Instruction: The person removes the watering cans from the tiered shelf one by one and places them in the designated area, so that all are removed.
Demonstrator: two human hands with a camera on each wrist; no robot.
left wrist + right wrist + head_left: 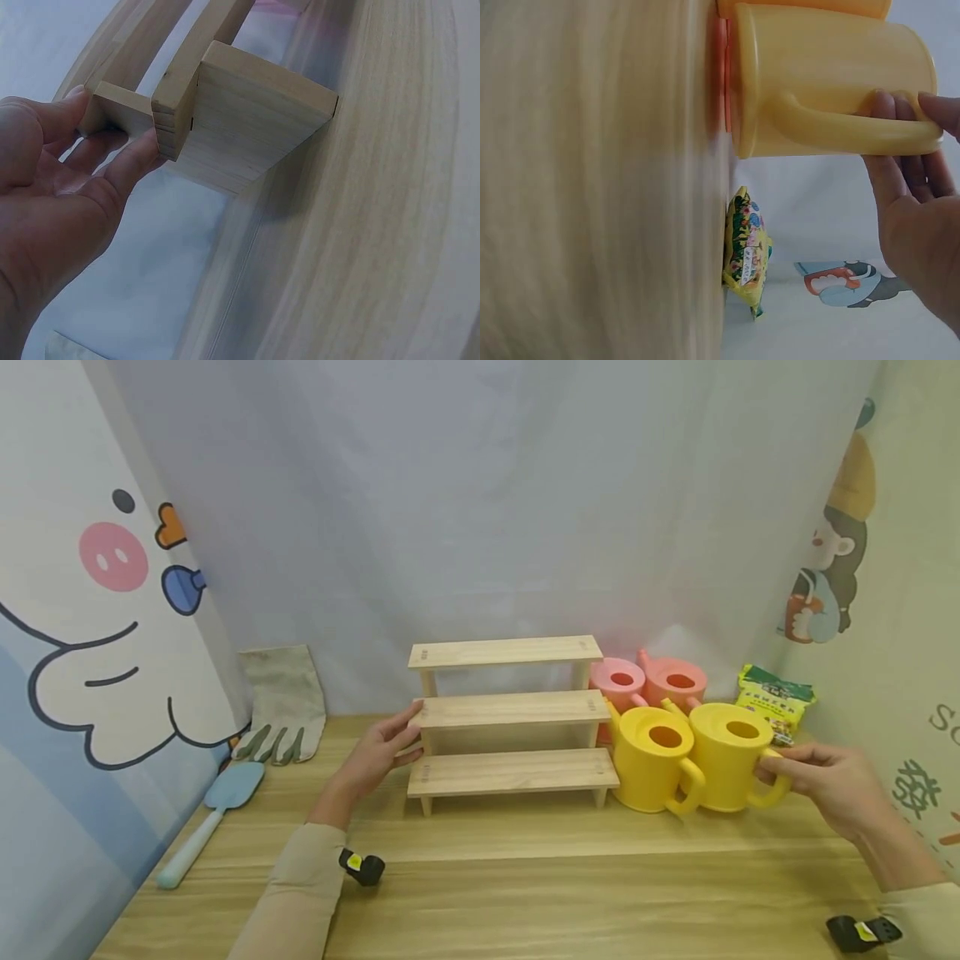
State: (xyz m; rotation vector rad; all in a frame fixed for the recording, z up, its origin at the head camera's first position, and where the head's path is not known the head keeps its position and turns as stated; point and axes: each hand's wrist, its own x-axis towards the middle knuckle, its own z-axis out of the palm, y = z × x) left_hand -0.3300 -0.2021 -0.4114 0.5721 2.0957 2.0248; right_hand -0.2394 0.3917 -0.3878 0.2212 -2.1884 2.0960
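A three-tier wooden step shelf [517, 710] stands on the table. My left hand [381, 747] grips its left side at the middle tier; the left wrist view shows the thumb and fingers about the board's end [124, 101]. At the shelf's right, two yellow watering cans [651, 768] stand side by side. My right hand [832, 781] holds the rightmost yellow watering can [723, 760] by its handle, with the fingers hooked through the handle [855, 133] in the right wrist view. Two pink watering cans [677, 675] sit behind the yellow ones, partly hidden.
A yellow-green printed bag [776, 697] lies behind the right hand. At the table's left are a pair of grey-green gloves [281, 697] and a light blue hand trowel [217, 814]. A pale curtain [480, 510] hangs behind the table [525, 893].
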